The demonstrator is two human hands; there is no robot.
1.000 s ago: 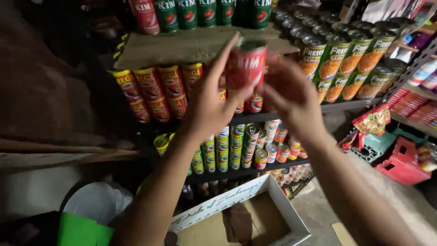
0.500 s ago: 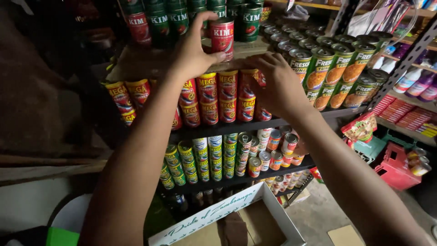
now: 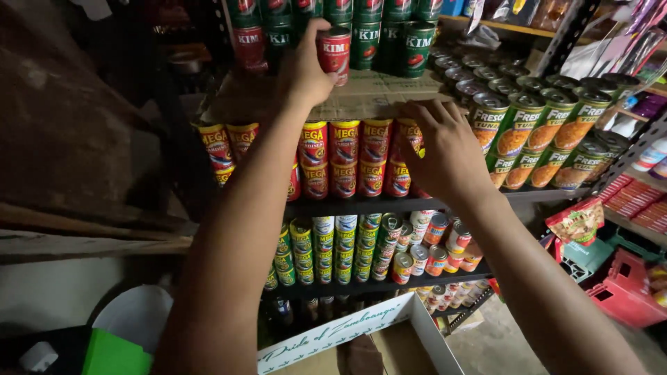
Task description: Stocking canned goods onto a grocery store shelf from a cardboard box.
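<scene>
My left hand (image 3: 306,73) grips a red can (image 3: 335,50) and holds it upright at the front of a sheet of brown cardboard (image 3: 379,94) that lies on top of a row of cans. Green and red cans (image 3: 410,45) stand in a row just behind it. My right hand (image 3: 445,149) is spread against the front edge of that cardboard, in front of the red and yellow cans (image 3: 347,156) stacked below it. It holds nothing.
Green and orange cans (image 3: 549,135) fill the shelf at the right. Smaller cans (image 3: 347,246) crowd the black shelf below. An open white cardboard box (image 3: 347,333) sits at the bottom. A red crate (image 3: 625,292) stands at the lower right, a white bucket (image 3: 135,316) at the lower left.
My left hand has carried the red can up and to the left, from in front of the shelves to the cardboard layer. My right hand let go of it and dropped to the cardboard's edge.
</scene>
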